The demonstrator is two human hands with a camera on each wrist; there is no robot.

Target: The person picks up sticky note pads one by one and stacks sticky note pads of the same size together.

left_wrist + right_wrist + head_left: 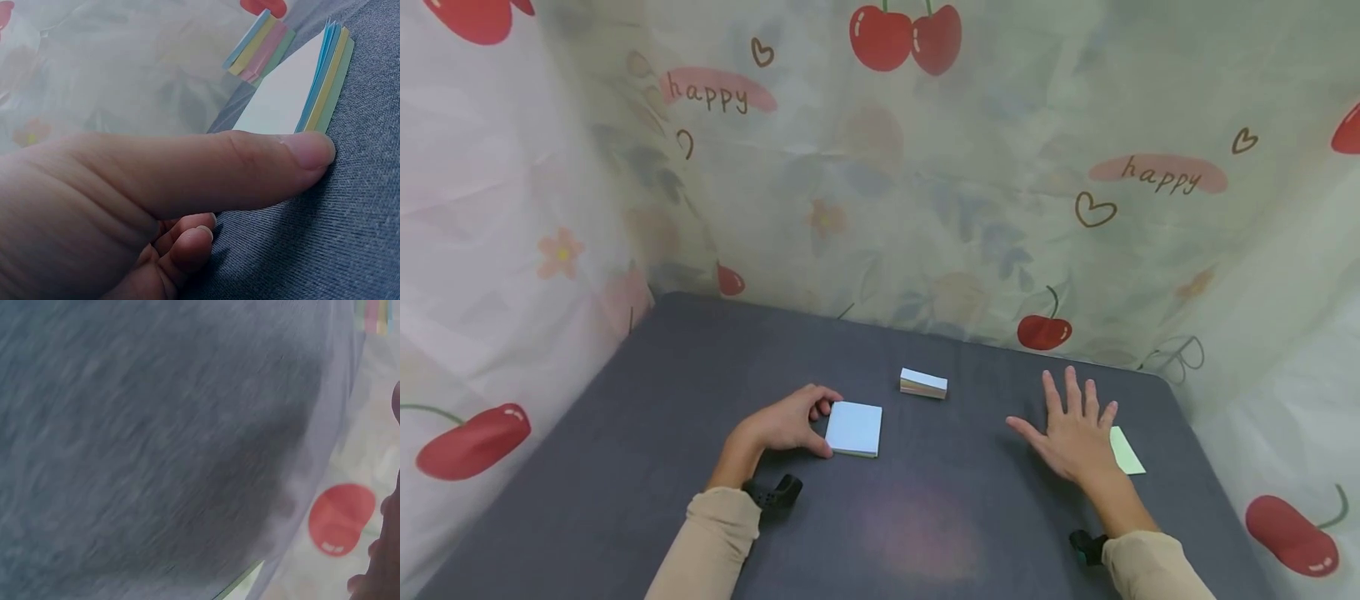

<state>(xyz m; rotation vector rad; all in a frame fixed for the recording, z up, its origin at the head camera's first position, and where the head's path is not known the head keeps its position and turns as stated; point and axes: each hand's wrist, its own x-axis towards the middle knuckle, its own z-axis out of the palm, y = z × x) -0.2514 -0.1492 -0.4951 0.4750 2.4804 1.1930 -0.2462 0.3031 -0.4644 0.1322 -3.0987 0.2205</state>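
Note:
A square sticky note pad (853,429) with a pale blue top lies on the dark table. My left hand (790,421) holds its left side, thumb at the near corner and index finger at the far one. In the left wrist view, the thumb (250,165) presses against the pad (287,87), whose edge shows blue, yellow and green layers. My right hand (1075,437) is spread with straight fingers and holds nothing. Partly hidden behind it is a pale green sticky note (1126,454). The right wrist view is blurred and shows only some fingers (382,556).
Farther back on the table (940,517) stands a narrow pad of paper strips (923,383), with blue, yellow, pink and green layers in the left wrist view. A cherry-printed curtain (880,208) hangs behind the table and at both sides.

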